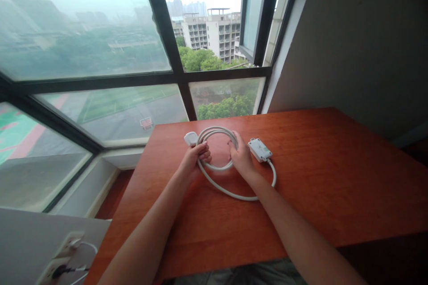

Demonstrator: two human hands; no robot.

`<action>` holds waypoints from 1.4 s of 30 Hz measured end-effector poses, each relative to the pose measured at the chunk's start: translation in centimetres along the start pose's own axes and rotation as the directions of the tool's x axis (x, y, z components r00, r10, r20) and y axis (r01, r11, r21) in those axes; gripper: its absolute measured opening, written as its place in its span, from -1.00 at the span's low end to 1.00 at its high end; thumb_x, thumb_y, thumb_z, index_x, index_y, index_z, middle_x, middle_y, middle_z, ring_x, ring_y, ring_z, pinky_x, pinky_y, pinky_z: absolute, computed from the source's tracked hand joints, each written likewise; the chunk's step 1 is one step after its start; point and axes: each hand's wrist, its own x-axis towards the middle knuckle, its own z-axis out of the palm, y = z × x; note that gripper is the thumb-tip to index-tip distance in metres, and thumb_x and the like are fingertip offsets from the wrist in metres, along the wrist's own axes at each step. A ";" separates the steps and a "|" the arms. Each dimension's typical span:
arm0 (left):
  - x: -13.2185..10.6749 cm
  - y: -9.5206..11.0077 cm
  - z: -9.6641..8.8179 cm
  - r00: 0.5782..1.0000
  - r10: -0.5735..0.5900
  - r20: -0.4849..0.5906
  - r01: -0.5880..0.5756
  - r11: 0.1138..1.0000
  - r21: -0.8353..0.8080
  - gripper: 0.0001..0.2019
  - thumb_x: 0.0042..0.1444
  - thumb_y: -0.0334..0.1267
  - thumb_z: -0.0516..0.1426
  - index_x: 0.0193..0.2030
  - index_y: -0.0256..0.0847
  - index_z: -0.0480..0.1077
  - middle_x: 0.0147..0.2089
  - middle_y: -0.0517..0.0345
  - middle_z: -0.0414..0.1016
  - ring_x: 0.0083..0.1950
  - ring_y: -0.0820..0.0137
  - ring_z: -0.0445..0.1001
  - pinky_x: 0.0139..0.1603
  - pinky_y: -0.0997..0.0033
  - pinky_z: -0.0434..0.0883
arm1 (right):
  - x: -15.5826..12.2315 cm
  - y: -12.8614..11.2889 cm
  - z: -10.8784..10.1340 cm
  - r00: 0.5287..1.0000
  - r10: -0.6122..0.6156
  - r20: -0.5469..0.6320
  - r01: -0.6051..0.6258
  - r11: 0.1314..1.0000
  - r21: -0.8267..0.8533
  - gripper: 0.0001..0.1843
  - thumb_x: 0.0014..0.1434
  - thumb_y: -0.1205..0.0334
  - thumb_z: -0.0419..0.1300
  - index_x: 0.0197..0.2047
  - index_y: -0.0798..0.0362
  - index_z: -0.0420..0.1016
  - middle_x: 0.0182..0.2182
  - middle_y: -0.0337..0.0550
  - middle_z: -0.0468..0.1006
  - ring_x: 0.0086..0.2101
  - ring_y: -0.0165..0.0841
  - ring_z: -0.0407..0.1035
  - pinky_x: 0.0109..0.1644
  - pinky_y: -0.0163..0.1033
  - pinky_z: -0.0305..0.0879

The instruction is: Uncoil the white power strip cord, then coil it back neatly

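Note:
A white cable [218, 129] is wound into a round coil of several loops over the wooden desk. On the coil's left side my left hand [198, 154] is closed around the loops, near a white plug-like end [191, 138]. My right hand [240, 155] grips the right side of the same coil, its fingers curled round the loops. One loose length of cable sweeps below the coil, passes behind my right forearm and runs up to a white box-shaped end [260, 150]. That box lies on the desk just right of my right hand.
The reddish-brown desk [317, 178] stretches to the right. Behind it stand dark-framed windows [225, 73], one pane open. A grey wall [351, 44] rises at the right. Wall sockets [65, 249] with plugs and cords are at the lower left.

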 end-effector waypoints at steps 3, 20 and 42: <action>0.1 0.0 0.0 1.000 -0.011 -0.013 0.011 1.000 -0.009 -0.79 -0.01 -0.47 0.26 -0.33 -0.31 0.28 -0.57 0.41 0.06 -0.65 0.71 0.06 -0.64 0.70 0.10 | 0.5 0.7 0.0 0.999 -0.037 0.037 0.036 0.999 0.021 -0.45 0.10 0.36 -0.01 0.19 0.01 0.25 -0.09 -0.04 0.48 -0.46 -0.43 0.40 -0.48 -0.33 0.37; -0.3 0.3 0.8 0.982 -0.154 0.112 0.153 0.988 0.017 -0.59 0.14 0.07 0.15 -0.33 -0.32 0.31 -0.60 0.40 0.00 -0.66 0.65 0.03 -0.63 0.61 0.17 | 1.2 -0.5 -1.9 0.962 -0.231 0.143 0.246 0.964 -0.102 -0.37 0.07 0.49 -0.09 0.18 -0.05 0.34 -0.08 -0.12 0.48 -0.40 -0.43 0.38 -0.16 -0.21 0.41; -0.6 3.7 -1.0 0.999 0.013 0.051 -0.011 0.999 -0.036 -0.85 0.27 -0.38 0.03 -0.33 -0.36 0.30 -0.60 0.42 0.00 -0.72 0.72 0.01 -0.68 0.69 0.06 | 2.9 -0.8 -9.2 0.987 0.069 0.143 0.084 0.538 -0.839 -0.41 0.04 -0.10 0.27 0.01 0.14 0.42 -0.04 0.18 0.44 0.02 -0.03 0.31 0.10 0.01 0.20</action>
